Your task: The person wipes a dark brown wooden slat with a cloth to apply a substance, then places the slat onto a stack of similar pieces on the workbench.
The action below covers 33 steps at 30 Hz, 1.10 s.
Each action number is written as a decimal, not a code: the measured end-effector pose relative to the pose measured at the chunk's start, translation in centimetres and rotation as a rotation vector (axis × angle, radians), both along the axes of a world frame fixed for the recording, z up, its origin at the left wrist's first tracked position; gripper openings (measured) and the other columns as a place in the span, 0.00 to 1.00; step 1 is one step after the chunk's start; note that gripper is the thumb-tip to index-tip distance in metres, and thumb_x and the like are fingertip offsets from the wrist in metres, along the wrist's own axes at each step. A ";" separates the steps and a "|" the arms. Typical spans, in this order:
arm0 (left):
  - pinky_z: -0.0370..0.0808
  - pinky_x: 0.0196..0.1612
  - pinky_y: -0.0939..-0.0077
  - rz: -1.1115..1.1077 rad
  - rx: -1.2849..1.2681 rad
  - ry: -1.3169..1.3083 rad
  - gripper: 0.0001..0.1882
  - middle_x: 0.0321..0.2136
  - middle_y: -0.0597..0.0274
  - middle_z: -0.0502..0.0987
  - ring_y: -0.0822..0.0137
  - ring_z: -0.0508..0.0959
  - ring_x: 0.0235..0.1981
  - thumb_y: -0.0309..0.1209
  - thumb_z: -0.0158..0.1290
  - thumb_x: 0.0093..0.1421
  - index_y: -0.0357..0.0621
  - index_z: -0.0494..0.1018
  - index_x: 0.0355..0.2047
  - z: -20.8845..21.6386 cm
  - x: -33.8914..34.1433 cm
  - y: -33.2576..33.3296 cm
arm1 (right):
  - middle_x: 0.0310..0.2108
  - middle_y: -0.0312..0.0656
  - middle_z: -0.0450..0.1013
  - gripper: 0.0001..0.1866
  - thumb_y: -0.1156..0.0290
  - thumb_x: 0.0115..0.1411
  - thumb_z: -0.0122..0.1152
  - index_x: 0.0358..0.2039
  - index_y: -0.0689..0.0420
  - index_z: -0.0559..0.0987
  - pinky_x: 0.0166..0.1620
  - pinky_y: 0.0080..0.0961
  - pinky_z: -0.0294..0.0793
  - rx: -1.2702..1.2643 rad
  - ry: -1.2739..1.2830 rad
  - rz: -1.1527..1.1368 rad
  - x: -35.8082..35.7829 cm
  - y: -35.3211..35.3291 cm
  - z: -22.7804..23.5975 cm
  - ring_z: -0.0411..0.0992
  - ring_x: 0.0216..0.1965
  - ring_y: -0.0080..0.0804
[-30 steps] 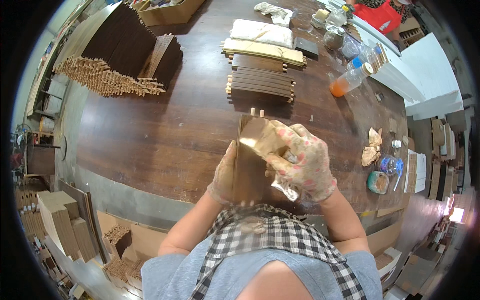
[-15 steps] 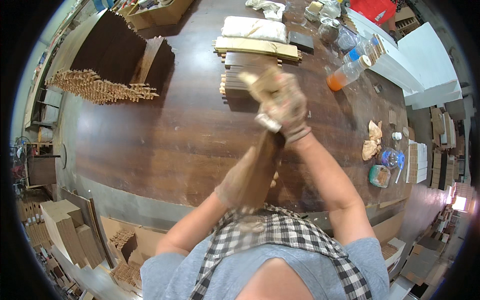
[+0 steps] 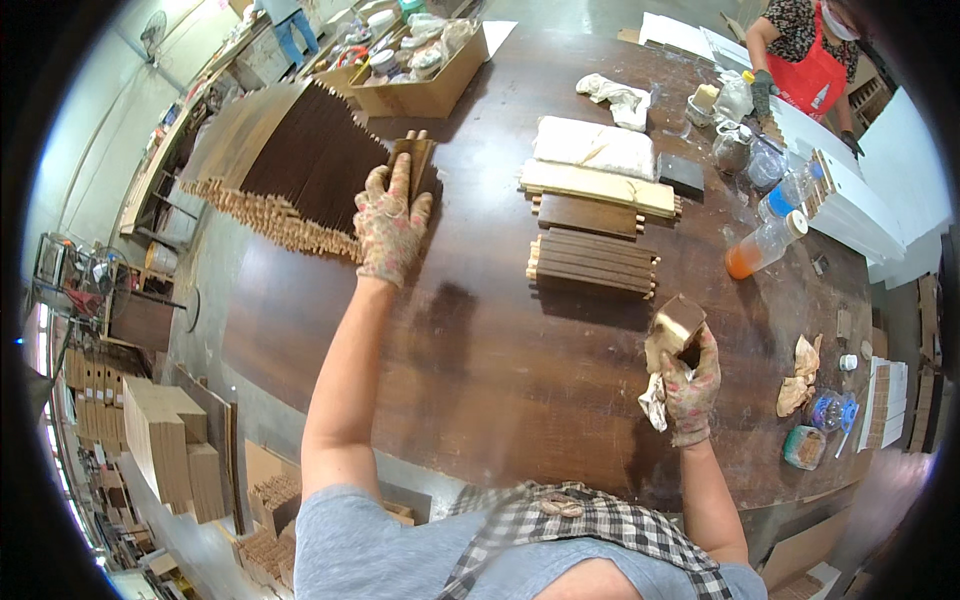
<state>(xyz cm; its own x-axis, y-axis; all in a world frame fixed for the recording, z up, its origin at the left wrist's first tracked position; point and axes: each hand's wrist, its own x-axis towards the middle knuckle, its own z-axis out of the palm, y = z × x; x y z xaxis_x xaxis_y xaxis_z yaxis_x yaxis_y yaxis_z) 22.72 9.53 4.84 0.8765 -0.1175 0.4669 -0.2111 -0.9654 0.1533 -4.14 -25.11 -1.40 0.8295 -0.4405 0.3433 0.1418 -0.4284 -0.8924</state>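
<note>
My left hand, in a patterned work glove, reaches to the far left. Its fingers are spread over dark wooden slats with pegged ends, beside a tall stack of similar slats. In my gloved right hand is a brown block with a pale face, gripped between thumb and fingers. A crumpled pale cloth hangs beside the block. Midway between the hands and farther off, a row of dark slats lies on the dark table.
Beyond the row lie a pale slat bundle and a folded white cloth. Bottles, including one with orange liquid, stand at the right. A cardboard box sits at the back. Across the table, a person in a red apron handles white boards.
My hands have parted from the slat they held together in front of me. The left has gone to the stack at far left; the right has moved right with the block. The view has shifted.
</note>
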 end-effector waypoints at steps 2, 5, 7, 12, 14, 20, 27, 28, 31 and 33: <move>0.72 0.51 0.49 0.147 0.238 0.042 0.33 0.59 0.55 0.65 0.48 0.70 0.54 0.46 0.56 0.61 0.59 0.63 0.66 -1.4 3.2 1.1 | 0.51 0.44 0.73 0.31 0.73 0.55 0.70 0.59 0.61 0.70 0.56 0.31 0.72 0.073 0.008 -0.001 0.2 -0.3 -0.1 0.72 0.53 0.34; 0.73 0.50 0.46 0.253 0.385 0.141 0.30 0.57 0.57 0.68 0.47 0.70 0.55 0.45 0.56 0.61 0.61 0.65 0.64 -4.3 5.3 2.8 | 0.52 0.43 0.73 0.31 0.71 0.56 0.71 0.59 0.61 0.70 0.55 0.30 0.72 0.121 0.019 -0.025 0.0 -0.9 -0.2 0.73 0.52 0.33; 0.74 0.49 0.49 0.246 0.393 0.134 0.28 0.56 0.56 0.69 0.49 0.71 0.53 0.43 0.55 0.62 0.60 0.66 0.62 -4.5 6.1 3.4 | 0.51 0.44 0.73 0.30 0.70 0.57 0.71 0.58 0.61 0.71 0.55 0.30 0.73 0.058 -0.008 -0.046 -0.4 -1.5 -2.0 0.73 0.51 0.34; 0.74 0.49 0.51 0.058 0.444 0.040 0.28 0.56 0.57 0.70 0.50 0.72 0.53 0.40 0.56 0.62 0.57 0.67 0.62 -4.4 7.3 4.2 | 0.52 0.46 0.73 0.30 0.69 0.58 0.70 0.59 0.61 0.69 0.54 0.31 0.73 0.105 0.029 -0.031 -1.0 -1.8 -3.2 0.73 0.51 0.35; 0.73 0.53 0.53 0.007 0.411 -0.201 0.28 0.57 0.53 0.69 0.49 0.71 0.56 0.37 0.57 0.61 0.51 0.67 0.62 -4.2 5.4 2.8 | 0.52 0.46 0.72 0.31 0.69 0.59 0.70 0.60 0.62 0.69 0.54 0.32 0.73 0.151 -0.009 -0.018 -1.2 -1.9 -3.0 0.73 0.51 0.35; 0.61 0.65 0.51 -0.708 0.169 -0.007 0.34 0.62 0.46 0.65 0.46 0.59 0.68 0.35 0.58 0.61 0.45 0.62 0.65 -7.1 -10.9 -10.6 | 0.49 0.41 0.73 0.28 0.74 0.60 0.67 0.60 0.62 0.69 0.50 0.26 0.76 0.373 0.098 -0.066 -3.2 -2.7 -2.0 0.74 0.48 0.28; 0.65 0.60 0.50 -0.820 0.009 0.087 0.35 0.51 0.54 0.72 0.46 0.66 0.59 0.29 0.61 0.54 0.47 0.65 0.63 -11.6 -17.2 -12.3 | 0.49 0.41 0.74 0.27 0.74 0.60 0.68 0.59 0.62 0.70 0.50 0.26 0.76 0.351 0.051 -0.100 -5.9 -2.8 -1.1 0.74 0.47 0.28; 0.66 0.59 0.50 -0.870 -0.005 0.085 0.34 0.50 0.55 0.72 0.46 0.67 0.57 0.28 0.61 0.54 0.47 0.66 0.63 -11.8 -17.4 -12.0 | 0.48 0.41 0.74 0.27 0.74 0.60 0.68 0.59 0.62 0.70 0.50 0.26 0.75 0.352 0.068 -0.108 -6.2 -3.1 -1.1 0.74 0.47 0.27; 0.64 0.62 0.49 -0.803 -0.027 0.109 0.34 0.57 0.50 0.66 0.44 0.62 0.63 0.26 0.58 0.54 0.45 0.65 0.63 -7.8 -15.9 -14.5 | 0.48 0.40 0.74 0.27 0.74 0.60 0.69 0.58 0.61 0.71 0.50 0.26 0.75 0.240 0.110 -0.156 -6.9 -3.4 -1.7 0.74 0.46 0.27; 0.60 0.64 0.47 -0.691 0.028 0.092 0.36 0.59 0.50 0.64 0.45 0.60 0.64 0.26 0.58 0.53 0.45 0.63 0.64 -8.7 -14.6 -15.5 | 0.48 0.40 0.74 0.27 0.74 0.60 0.69 0.58 0.61 0.71 0.50 0.26 0.75 0.329 0.069 -0.138 -6.9 -2.8 -2.0 0.74 0.46 0.27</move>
<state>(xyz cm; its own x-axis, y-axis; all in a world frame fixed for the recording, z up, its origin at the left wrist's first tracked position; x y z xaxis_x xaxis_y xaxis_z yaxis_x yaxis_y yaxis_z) 8.15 -6.00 -3.86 0.6327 -0.6732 0.3827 -0.7654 -0.6185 0.1775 -11.01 -27.91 -3.39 0.7709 -0.6275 0.1095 0.0370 -0.1276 -0.9911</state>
